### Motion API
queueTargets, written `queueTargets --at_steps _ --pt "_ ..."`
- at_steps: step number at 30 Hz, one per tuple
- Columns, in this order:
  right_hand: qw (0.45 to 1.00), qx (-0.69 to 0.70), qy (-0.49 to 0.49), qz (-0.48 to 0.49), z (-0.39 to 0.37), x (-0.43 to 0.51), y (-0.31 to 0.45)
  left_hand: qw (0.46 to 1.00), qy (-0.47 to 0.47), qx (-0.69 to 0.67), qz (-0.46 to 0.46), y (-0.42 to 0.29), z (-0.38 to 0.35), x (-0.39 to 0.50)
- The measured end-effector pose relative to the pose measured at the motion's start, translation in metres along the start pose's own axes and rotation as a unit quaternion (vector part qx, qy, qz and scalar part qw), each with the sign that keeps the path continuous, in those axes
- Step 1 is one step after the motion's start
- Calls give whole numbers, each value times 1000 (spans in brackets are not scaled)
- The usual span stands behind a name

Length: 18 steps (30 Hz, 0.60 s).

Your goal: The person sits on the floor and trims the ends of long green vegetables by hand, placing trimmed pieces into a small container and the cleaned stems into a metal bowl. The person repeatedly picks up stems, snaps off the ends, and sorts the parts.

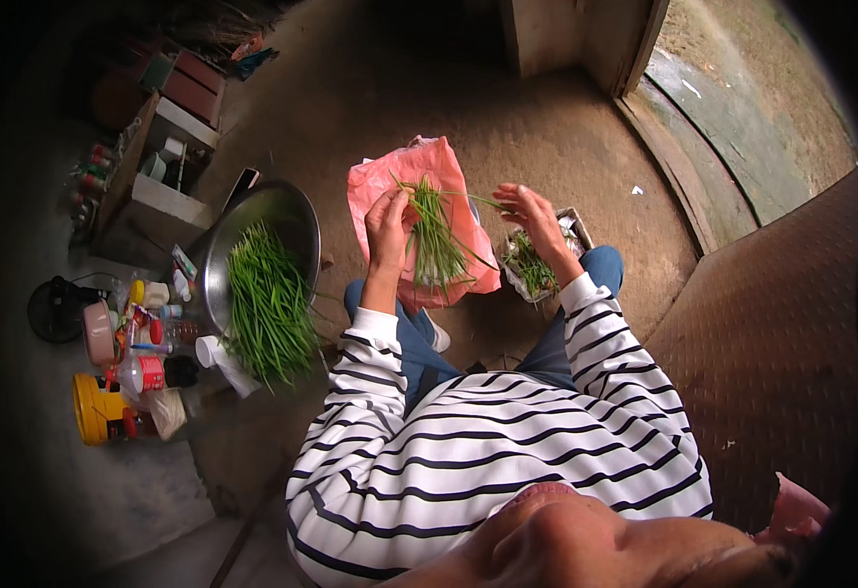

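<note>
My left hand (388,220) pinches thin green chive stalks between thumb and fingers, over the left part of a pink plastic bag (370,180). A loose bunch of chives (435,246) lies on the bag just right of that hand. One long stalk (476,198) stretches across to the fingers of my right hand (533,217). Those fingers are partly spread, and whether they grip the stalk is unclear. Below my right hand sits a small plastic-lined box (528,264) holding green scraps. To the left, a large metal basin (215,283) carries a big heap of chives (267,301).
A phone (241,187) rests by the basin's far rim. Bottles, jars and a yellow container (91,408) crowd the left side. Beyond them stands an open-fronted cabinet (171,198). A textured metal sheet (759,316) rises at my right, near a doorway sill (671,184).
</note>
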State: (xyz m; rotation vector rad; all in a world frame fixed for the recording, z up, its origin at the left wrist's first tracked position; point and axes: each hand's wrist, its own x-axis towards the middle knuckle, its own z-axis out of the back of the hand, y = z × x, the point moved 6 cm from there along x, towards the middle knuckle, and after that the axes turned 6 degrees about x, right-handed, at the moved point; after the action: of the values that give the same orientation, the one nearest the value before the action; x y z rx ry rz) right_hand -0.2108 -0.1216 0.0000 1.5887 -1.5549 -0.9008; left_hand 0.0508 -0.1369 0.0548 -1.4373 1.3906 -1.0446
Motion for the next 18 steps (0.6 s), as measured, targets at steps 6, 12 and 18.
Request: queueTargets --at_steps 6,12,18 --pt "920 -302 112 222 -65 -52 31 1000 -21 0 20 10 4 3" --pt "805 -441 295 265 -102 -104 12 997 -27 -24 69 10 3 -1" --pt "954 -275 54 107 -50 -59 14 998 37 -3 59 4 -11 -9"
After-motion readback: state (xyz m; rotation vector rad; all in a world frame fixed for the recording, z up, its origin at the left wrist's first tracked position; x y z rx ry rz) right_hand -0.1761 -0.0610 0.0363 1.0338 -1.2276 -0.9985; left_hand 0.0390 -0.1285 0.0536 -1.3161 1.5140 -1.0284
